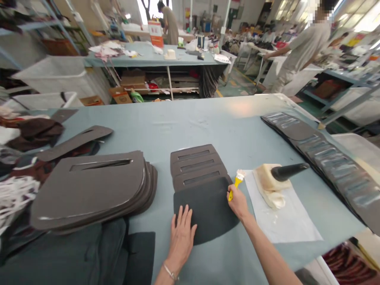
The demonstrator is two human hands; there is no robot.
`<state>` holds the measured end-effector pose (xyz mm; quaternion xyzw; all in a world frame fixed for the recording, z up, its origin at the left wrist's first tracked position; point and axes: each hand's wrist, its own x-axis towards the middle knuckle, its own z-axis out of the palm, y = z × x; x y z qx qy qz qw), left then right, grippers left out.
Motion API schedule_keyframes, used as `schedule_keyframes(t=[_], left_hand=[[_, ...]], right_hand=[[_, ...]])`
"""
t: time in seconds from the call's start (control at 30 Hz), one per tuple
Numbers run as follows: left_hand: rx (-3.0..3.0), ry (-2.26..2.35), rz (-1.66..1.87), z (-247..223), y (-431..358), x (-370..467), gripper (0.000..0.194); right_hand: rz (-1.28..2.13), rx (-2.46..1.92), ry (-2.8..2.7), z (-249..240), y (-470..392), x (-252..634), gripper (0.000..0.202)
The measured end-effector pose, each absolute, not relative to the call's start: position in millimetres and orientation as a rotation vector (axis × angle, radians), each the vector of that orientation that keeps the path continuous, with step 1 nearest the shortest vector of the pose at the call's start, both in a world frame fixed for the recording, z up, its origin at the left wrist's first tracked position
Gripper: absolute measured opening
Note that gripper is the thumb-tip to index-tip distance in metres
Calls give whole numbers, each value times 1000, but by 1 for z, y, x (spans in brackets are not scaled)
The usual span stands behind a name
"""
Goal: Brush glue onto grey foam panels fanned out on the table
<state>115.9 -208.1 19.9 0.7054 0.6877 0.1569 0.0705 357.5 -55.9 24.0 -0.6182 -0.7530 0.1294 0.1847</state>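
Note:
My left hand [181, 236] lies flat, fingers spread, on the lower left of a black rounded panel [208, 209]. My right hand [237, 200] grips a yellow-handled brush [236, 184] at the panel's upper right edge, its pale bristles pointing up. Beyond the black panel, brown slotted pieces [196, 164] overlap in a row, the nearest partly covered by it. To the right, a cream block-shaped container [268, 178] with a black cone [289, 171] sits on a white sheet [293, 221], with a whitish paste-like smear beside it.
A thick stack of brown slotted panels [92, 186] stands at left, near dark fabric [74, 253] and cloth scraps [38, 132]. More slotted pieces [335, 162] overlap along the right side of the table [166, 122]. A person [308, 45] stands at back right; another person [170, 23] is farther off.

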Motion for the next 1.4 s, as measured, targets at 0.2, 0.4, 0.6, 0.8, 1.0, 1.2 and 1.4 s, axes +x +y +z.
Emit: schedule_keyframes(t=[0.2,0.4,0.6,0.8,1.0,1.2,1.4], left_hand=[[2230,2065,418,9,-198,122,48],[2195,2029,477,7,-191,126,48],[2072,1988,639,35,-197,118,51],[1862,2340,930,115,-210,36,45],[1693,2822,886,157,-228,-120,49],[1854,2658,722,157,-248,-180,25],[1789,2574,904,151,-251,-183,23]], right_hand=[[243,-1832,-2097,10,-48,364,26],[167,-1868,-2090,11,-45,369,26],[-176,-1923,-2079,43,-46,358,29],[147,-1348,-2004,117,-35,284,44],[648,-1089,-1800,201,-67,123,35],[1036,-935,-1740,226,-115,-21,36],[1315,-873,-1747,222,-141,-116,31]])
